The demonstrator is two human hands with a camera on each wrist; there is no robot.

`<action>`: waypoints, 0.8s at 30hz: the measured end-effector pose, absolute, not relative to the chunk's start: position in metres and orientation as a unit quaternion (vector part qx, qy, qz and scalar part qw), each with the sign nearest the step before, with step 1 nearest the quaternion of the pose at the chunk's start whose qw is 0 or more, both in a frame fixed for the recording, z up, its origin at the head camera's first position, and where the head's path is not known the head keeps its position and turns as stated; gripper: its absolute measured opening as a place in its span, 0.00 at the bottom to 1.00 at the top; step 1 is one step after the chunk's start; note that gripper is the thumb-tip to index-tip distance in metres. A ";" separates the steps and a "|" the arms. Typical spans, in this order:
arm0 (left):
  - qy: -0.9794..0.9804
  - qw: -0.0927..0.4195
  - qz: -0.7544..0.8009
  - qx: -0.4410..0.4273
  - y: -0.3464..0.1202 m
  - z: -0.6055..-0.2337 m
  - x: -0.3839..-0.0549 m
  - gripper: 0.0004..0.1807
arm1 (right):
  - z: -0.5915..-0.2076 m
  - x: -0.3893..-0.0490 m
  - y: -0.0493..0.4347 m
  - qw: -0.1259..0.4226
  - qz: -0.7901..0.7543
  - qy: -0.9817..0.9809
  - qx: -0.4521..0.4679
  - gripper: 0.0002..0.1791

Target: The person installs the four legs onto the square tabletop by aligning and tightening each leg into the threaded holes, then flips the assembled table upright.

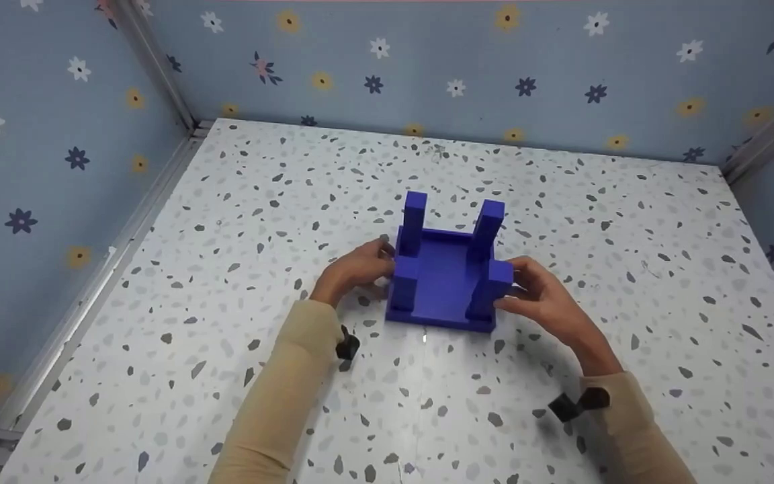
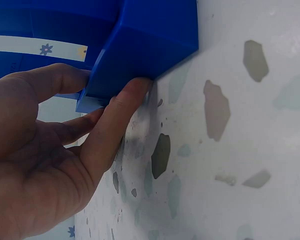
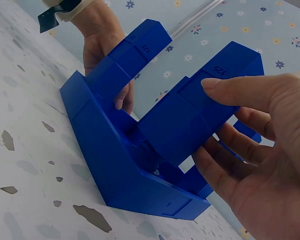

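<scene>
A blue plastic piece like an upturned toy table stands in front of me, its shallow square base down and several thick legs pointing up. My right hand grips the near right leg, thumb on one face and fingers round the other side. That leg carries the number 125. At the base's left side, my left hand holds the edge by the near left leg. In the left wrist view, one finger reaches low along the base, close over the tabletop; part of the fingertips is hidden behind the plastic.
White speckled tabletop lies all around the blue piece. Flowered blue panels stand at the back and sides, with a metal rail at the left back corner. Black camera mounts hang from both wrists.
</scene>
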State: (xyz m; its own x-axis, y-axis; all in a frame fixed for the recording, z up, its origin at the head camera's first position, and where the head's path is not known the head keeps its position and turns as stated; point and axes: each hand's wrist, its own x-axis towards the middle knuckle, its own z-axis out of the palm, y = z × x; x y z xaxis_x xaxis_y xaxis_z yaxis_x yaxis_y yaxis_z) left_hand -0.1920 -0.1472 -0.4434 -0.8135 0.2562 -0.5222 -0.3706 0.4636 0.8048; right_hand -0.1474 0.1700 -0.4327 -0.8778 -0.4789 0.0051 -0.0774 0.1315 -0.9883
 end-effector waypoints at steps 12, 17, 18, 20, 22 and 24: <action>0.787 0.300 0.538 -0.030 -0.148 -0.443 -0.190 0.33 | -0.433 -0.149 0.170 0.150 -0.703 0.645 -0.259 0.20; 0.787 0.299 0.539 -0.028 -0.148 -0.443 -0.189 0.31 | -0.427 -0.151 0.166 0.154 -0.726 0.607 -0.283 0.20; 0.787 0.299 0.538 -0.029 -0.148 -0.443 -0.189 0.31 | -0.427 -0.151 0.165 0.154 -0.728 0.605 -0.284 0.20; 0.788 0.300 0.537 -0.031 -0.149 -0.443 -0.189 0.31 | -0.426 -0.152 0.164 0.158 -0.734 0.595 -0.286 0.19; 0.789 0.301 0.534 -0.031 -0.149 -0.443 -0.188 0.30 | -0.426 -0.153 0.162 0.162 -0.738 0.586 -0.292 0.19; 0.790 0.300 0.533 -0.032 -0.149 -0.443 -0.188 0.30 | -0.426 -0.154 0.161 0.167 -0.742 0.578 -0.297 0.19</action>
State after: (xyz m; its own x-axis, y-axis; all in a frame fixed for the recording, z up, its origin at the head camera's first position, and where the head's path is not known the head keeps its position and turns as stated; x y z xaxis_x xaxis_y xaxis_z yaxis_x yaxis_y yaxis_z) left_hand -0.1883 -0.1494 -0.4429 -0.8177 0.2689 -0.5090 -0.3715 0.4291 0.8234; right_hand -0.1539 0.1610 -0.4259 -0.7674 -0.5914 0.2477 -0.0953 -0.2768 -0.9562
